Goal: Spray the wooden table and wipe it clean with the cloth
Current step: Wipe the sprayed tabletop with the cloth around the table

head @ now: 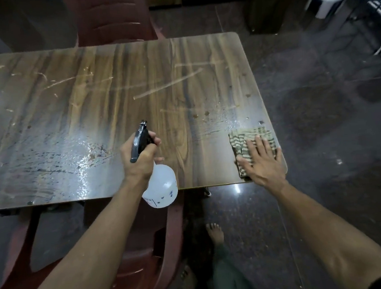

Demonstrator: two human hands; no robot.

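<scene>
Now, from my remote seat, I read the wooden tabletop (103, 87) from its left end: a wet, glossy sheen covers the near-left part, with pale streaks farther back. Near the middle of the front edge, the left hand (138, 158) has its grip closed around the neck of the spray bottle (159, 185), one finger on the black trigger head, nozzle pointing away over the tabletop (the white body hangs past the near edge). At the near-right corner lies the striped cloth (250, 137), folded, and the right hand (262, 161) rests flat on it, fingers spread, its grip open. A dark red plastic chair (111, 16) stands behind the tabletop, another beneath the near side.
</scene>
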